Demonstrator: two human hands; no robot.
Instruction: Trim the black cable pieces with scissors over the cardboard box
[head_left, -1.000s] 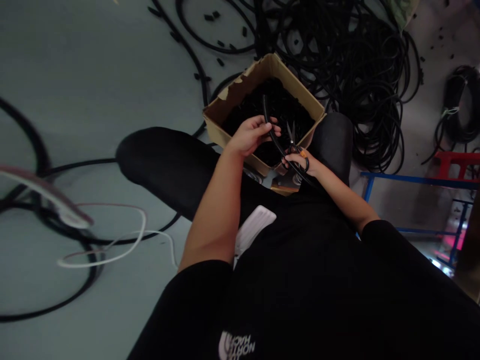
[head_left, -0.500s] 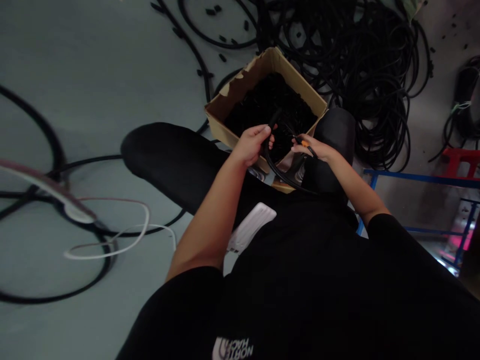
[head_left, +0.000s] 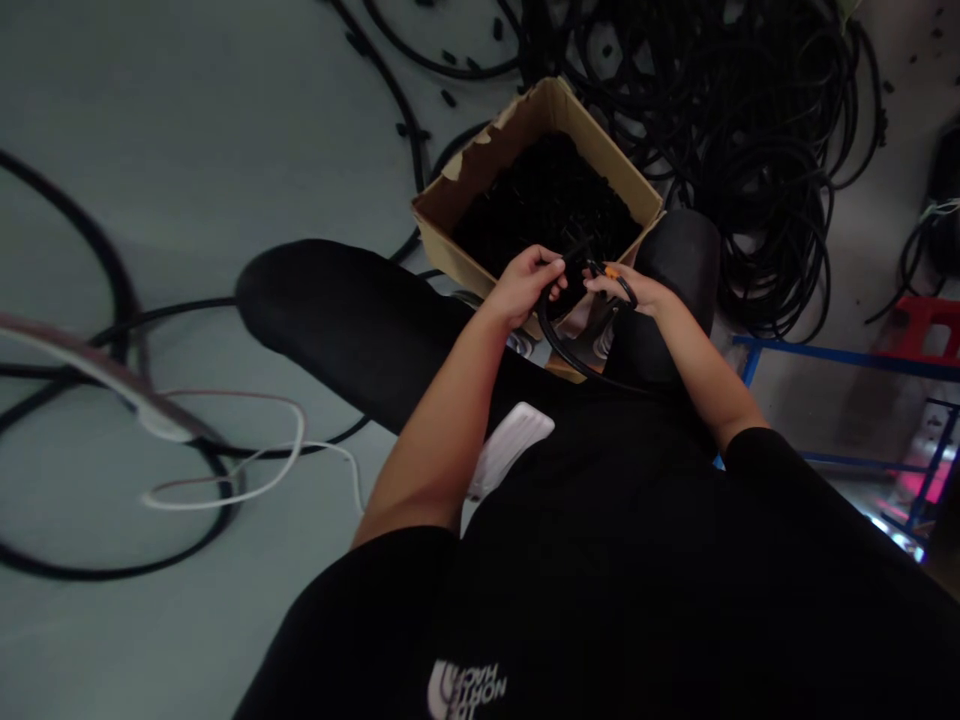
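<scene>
My left hand [head_left: 531, 284] is closed round a black cable [head_left: 564, 350] near its end, over the near edge of a cardboard box [head_left: 442, 245]. The cable curves down from this hand toward my lap. My right hand [head_left: 628, 288] grips a small cutting tool [head_left: 611, 272] with orange and black handles. Its dark jaws lie close to the cable end; whether they touch it is too dark to tell. Many small black pieces [head_left: 540, 190] fill much of the box.
A large tangle of black cable [head_left: 750, 140] lies beyond the box. More cable loops and a white cord [head_left: 300, 430] are at the left. A blue frame [head_left: 847, 355] and a red stool [head_left: 926, 328] stand at the right. A white device [head_left: 514, 445] rests by my lap.
My left hand has moved slightly right, nearer the tool. The cable end now points toward the tool's jaws instead of up over the box. The view has shifted a little.
</scene>
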